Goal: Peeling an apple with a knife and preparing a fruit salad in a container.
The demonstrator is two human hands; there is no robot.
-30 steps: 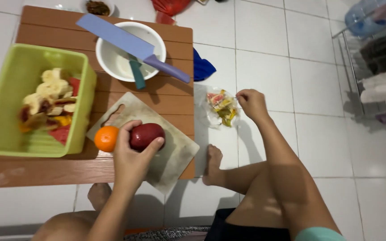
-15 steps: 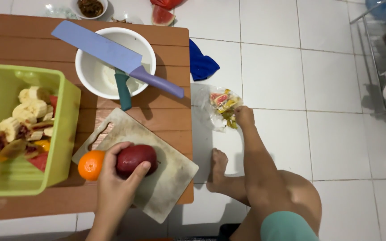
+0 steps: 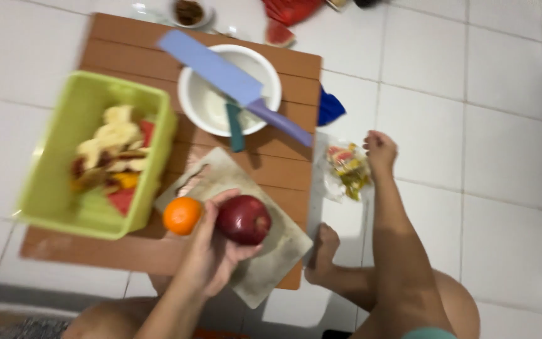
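My left hand [image 3: 211, 248] grips a dark red apple [image 3: 244, 219] over the pale cutting board [image 3: 265, 263] on the low wooden table [image 3: 152, 251]. An orange [image 3: 182, 215] rests against the same hand on its left side. My right hand [image 3: 381, 150] reaches down to the floor tiles beside the table, its fingers curled at the edge of a clear plastic bag of fruit peels [image 3: 345, 171]. I cannot make out whether it pinches the bag.
A green tub of cut fruit [image 3: 98, 157] stands on the left of the table. Behind the board is a white bowl [image 3: 221, 103] with a purple cleaver [image 3: 233, 78] and a teal-handled tool [image 3: 235, 125] across it. A blue cloth [image 3: 330, 108] lies on the floor. My foot [image 3: 322, 251] is by the table's corner.
The view swung, shifting the table to the right in frame. My left hand turned and lifted the apple slightly. My right hand stays at the bag of peels.
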